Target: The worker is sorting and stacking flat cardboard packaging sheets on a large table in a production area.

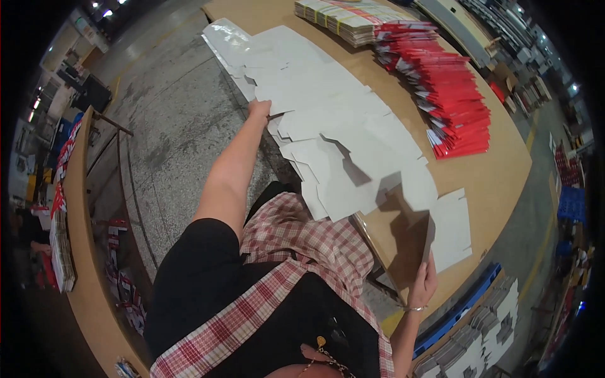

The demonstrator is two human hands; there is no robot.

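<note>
White die-cut cardboard blanks (328, 82) lie spread over the near side of a brown table. On their left edge, my left hand (258, 109) is closed, gripping a blank beside a notch. My right hand (423, 286) is closed on the right end of the cardboard, where a panel (430, 236) stands up on edge and casts a shadow. Fingertips of both hands are partly hidden by the cardboard. A smaller white piece (452, 230) lies flat on the table beyond my right hand. How many blanks overlap I cannot tell.
A fanned row of red folded cartons (447, 88) runs along the far side of the table (504, 170). Behind it sits a strapped bundle of flat cartons (334, 19). Stacked grey-white blanks (479, 334) stand at lower right beside a blue strip (457, 312). Another table (94, 302) is at left.
</note>
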